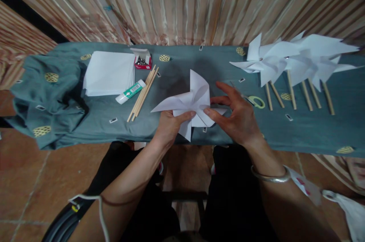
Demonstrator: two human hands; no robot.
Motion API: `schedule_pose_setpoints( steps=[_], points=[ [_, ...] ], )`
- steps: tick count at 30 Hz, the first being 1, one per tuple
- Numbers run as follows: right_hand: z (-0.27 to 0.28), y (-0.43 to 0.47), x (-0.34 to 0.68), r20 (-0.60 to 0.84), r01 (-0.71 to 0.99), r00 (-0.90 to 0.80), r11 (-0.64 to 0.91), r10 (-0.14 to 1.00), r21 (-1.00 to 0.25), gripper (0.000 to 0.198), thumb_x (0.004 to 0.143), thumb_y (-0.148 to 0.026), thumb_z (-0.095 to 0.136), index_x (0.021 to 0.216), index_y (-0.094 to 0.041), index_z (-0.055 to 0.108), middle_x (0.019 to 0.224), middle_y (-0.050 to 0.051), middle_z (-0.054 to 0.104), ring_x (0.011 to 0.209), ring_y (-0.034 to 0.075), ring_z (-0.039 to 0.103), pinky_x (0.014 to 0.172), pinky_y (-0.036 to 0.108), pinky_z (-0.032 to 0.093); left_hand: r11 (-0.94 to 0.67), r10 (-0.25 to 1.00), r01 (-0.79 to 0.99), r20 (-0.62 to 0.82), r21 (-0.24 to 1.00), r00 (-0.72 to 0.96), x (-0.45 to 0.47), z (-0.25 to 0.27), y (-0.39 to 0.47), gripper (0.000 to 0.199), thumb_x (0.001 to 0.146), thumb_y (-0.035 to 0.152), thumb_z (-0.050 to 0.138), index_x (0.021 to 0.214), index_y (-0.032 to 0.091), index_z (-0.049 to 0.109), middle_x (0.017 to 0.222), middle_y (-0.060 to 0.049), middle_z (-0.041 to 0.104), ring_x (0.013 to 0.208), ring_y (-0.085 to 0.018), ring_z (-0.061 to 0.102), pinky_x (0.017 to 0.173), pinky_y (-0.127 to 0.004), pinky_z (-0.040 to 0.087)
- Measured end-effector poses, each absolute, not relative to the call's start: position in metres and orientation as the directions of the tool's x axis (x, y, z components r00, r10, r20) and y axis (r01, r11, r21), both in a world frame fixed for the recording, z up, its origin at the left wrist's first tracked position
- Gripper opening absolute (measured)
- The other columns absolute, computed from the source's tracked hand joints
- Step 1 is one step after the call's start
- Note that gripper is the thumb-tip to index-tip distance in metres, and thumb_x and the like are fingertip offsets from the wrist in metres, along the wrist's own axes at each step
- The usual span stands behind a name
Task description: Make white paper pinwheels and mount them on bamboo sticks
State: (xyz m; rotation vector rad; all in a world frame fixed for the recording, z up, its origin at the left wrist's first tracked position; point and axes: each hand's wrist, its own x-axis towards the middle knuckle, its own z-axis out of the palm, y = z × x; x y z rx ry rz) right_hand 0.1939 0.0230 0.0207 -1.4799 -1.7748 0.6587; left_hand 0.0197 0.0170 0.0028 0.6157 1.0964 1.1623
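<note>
A white paper pinwheel with four curled blades is held up in front of me, over the cloth-covered table. My left hand grips it from the lower left, thumb pressed near the centre and the other fingers hidden beneath the paper. My right hand is at its right side, with the thumb on the paper near the middle and the index finger raised off it. No stick shows on this pinwheel. Just right of my right hand lie scissors with a light green handle, partly covered by the hand.
Finished pinwheels on sticks lie overlapping at the right. To the left are a stack of white paper, a red box of metal pins, a green-and-white glue stick and several wooden sticks. Bunched cloth covers the left end.
</note>
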Motion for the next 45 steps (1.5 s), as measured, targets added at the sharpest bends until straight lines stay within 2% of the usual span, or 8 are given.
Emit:
schedule_pose_setpoints(
  steps=[6,12,19,27,32,38,42,45],
  points=[
    [0.024,0.020,0.193,0.184,0.620,-0.096,0.204,0.978,-0.757,0.069,0.079,-0.050,0.070,0.139,-0.022,0.048,0.110,0.008,0.074,0.103,0.031,0.071,0.080,0.043,0.060,0.276,0.947,-0.387,-0.317,0.879,-0.043,0.022,0.003,0.017,0.030,0.059,0.020,0.083,0.087,0.018,0.075,0.088,-0.003,0.077,0.083,-0.021,0.070,0.086,-0.035,0.053],
    [0.026,0.017,0.193,0.179,0.616,-0.105,0.205,0.978,-0.760,0.068,0.079,-0.050,0.070,0.139,-0.027,0.048,0.115,0.008,0.073,0.110,0.032,0.068,0.085,0.046,0.059,0.302,0.946,-0.326,-0.325,0.896,-0.016,0.022,0.005,0.016,0.019,0.059,0.021,0.083,0.077,0.018,0.075,0.082,-0.003,0.076,0.077,-0.022,0.068,0.082,-0.037,0.054],
    [0.024,0.016,0.196,0.174,0.613,-0.122,0.212,0.977,-0.761,0.071,0.078,-0.050,0.070,0.140,-0.024,0.047,0.115,0.007,0.072,0.103,0.030,0.071,0.082,0.043,0.060,0.295,0.952,-0.277,-0.307,0.915,-0.001,0.023,0.005,0.016,0.022,0.059,0.022,0.083,0.080,0.019,0.077,0.089,-0.005,0.077,0.086,-0.026,0.070,0.086,-0.039,0.053],
    [0.024,0.015,0.199,0.172,0.610,-0.088,0.190,0.981,-0.770,0.068,0.079,-0.047,0.071,0.139,-0.024,0.048,0.109,0.008,0.075,0.100,0.031,0.072,0.080,0.045,0.060,0.331,0.941,-0.359,-0.332,0.873,0.059,0.023,0.001,0.015,0.023,0.058,0.023,0.086,0.079,0.018,0.077,0.084,-0.003,0.078,0.076,-0.019,0.069,0.082,-0.034,0.053],
    [0.028,0.016,0.201,0.190,0.625,-0.028,0.165,0.981,-0.763,0.067,0.080,-0.049,0.070,0.138,-0.021,0.050,0.103,0.011,0.076,0.102,0.032,0.070,0.087,0.050,0.057,0.379,0.916,-0.453,-0.397,0.807,0.059,0.022,0.003,0.015,0.028,0.058,0.029,0.087,0.080,0.015,0.077,0.082,-0.005,0.078,0.072,-0.018,0.069,0.074,-0.030,0.053],
    [0.022,0.025,0.210,0.173,0.551,0.061,0.111,0.983,-0.827,0.067,0.081,-0.047,0.071,0.139,-0.023,0.048,0.099,0.008,0.076,0.097,0.027,0.071,0.098,0.055,0.050,0.394,0.886,-0.544,-0.463,0.740,0.013,0.019,0.004,0.018,0.033,0.051,0.031,0.090,0.076,0.014,0.077,0.073,-0.004,0.076,0.063,-0.015,0.064,0.066,-0.026,0.049],
    [0.029,0.027,0.210,0.286,0.448,0.162,0.188,0.944,-0.874,0.055,0.080,-0.043,0.072,0.131,-0.026,0.056,0.105,0.006,0.074,0.096,0.023,0.071,0.095,0.049,0.053,0.414,0.859,-0.587,-0.513,0.696,-0.003,0.021,0.003,0.019,0.033,0.046,0.032,0.090,0.068,0.013,0.076,0.068,-0.004,0.074,0.058,-0.014,0.061,0.060,-0.025,0.045],
    [0.050,0.027,0.198,0.369,0.462,0.171,0.256,0.914,-0.849,0.034,0.082,-0.035,0.072,0.115,-0.027,0.066,0.109,0.005,0.073,0.095,0.021,0.071,0.091,0.042,0.055,0.412,0.864,-0.604,-0.503,0.682,0.020,0.026,0.002,0.019,0.034,0.047,0.033,0.088,0.070,0.012,0.076,0.067,-0.005,0.073,0.058,-0.015,0.060,0.060,-0.025,0.045]
  ],
)
